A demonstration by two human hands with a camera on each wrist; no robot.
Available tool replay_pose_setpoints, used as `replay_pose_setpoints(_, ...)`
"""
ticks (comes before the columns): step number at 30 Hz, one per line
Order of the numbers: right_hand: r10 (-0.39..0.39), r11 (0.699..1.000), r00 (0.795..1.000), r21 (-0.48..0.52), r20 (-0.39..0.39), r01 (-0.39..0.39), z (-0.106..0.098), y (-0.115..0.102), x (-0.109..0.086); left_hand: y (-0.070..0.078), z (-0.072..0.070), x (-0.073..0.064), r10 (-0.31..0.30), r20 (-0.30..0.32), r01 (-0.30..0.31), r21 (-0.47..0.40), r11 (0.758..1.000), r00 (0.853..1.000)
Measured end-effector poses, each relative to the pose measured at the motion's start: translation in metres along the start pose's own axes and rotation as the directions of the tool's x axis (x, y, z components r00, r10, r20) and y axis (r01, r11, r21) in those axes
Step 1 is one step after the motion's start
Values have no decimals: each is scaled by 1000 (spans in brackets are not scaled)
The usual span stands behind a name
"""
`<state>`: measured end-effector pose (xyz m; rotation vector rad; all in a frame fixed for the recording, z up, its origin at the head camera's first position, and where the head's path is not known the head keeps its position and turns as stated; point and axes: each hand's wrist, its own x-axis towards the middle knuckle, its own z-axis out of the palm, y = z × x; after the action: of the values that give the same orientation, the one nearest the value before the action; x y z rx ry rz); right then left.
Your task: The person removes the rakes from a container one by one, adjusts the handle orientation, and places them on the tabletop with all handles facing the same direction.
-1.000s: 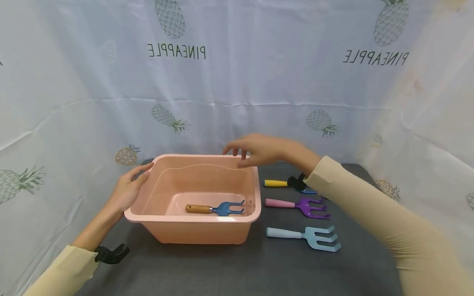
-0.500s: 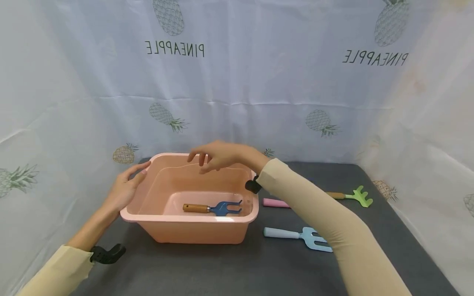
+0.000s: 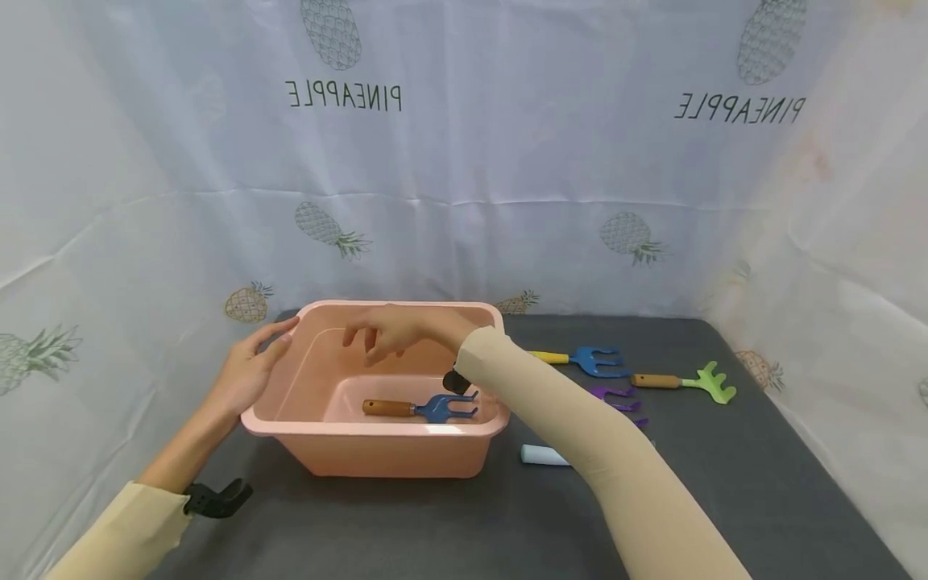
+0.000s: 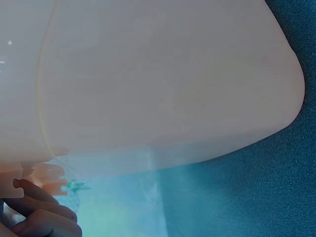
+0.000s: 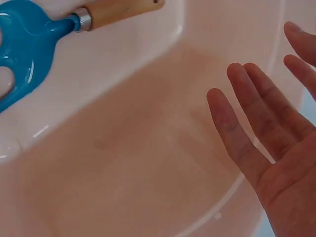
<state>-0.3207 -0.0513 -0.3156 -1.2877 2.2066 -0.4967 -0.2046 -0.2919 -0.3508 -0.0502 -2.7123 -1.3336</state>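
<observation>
My left hand [image 3: 245,374] grips the left rim of the pink plastic basin [image 3: 362,455]. In the left wrist view its curled fingers [image 4: 49,212] show at the lower left, beside the basin's pale outer wall [image 4: 163,79]. Over the back half of the basin, my right hand [image 3: 391,329] hangs with loosely bent, spread fingers and holds nothing. A blue hand fork [image 3: 438,408] with a wooden handle lies on the basin floor. The right wrist view shows that fork [image 5: 32,47] at the upper left, apart from the right hand [image 5: 276,143].
Right of the basin on the dark table [image 3: 406,532] lie a blue fork [image 3: 596,362] with a yellow handle, a green rake [image 3: 714,383] with a wooden handle, a purple fork [image 3: 616,395] and a pale blue handle [image 3: 544,456]. My right sleeve [image 3: 580,427] covers parts of these.
My right hand has moved left from the basin's far right rim and dropped lower over the inside, its forearm sweeping across the tools. The left hand stays on the rim.
</observation>
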Motion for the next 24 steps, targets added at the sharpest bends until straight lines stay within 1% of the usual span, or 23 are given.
replay_pose_setpoints(5, 38, 999, 999, 14, 38, -39, 10, 8, 9, 1, 0, 2, 4, 0, -4, -6, 1000, 1000)
replay_pose_setpoints(9, 61, 996, 996, 59, 70, -65, 19, 13, 13, -1, 1, 2, 3, 4, -3, -5, 1000, 1000)
replay_pose_setpoints(14, 75, 995, 992, 56, 106, -82, 28, 20, 16, 0, 2, 1, 1, -3, -1, -1, 1000, 1000)
replay_pose_setpoints(17, 82, 993, 991, 77, 110, -90, 31, 25, 18, 0, 2, 1, 1, -8, -1, -3, 1000, 1000)
replay_pose_setpoints(21, 126, 983, 985, 120, 118, -140, 36, 33, 19, 1, 1, 1, 0, -10, 0, -2, 1000, 1000)
replay_pose_setpoints(24, 147, 974, 977, 150, 157, -171, 42, 38, 19, 1, 2, 1, -4, -5, 4, -11, 1000, 1000)
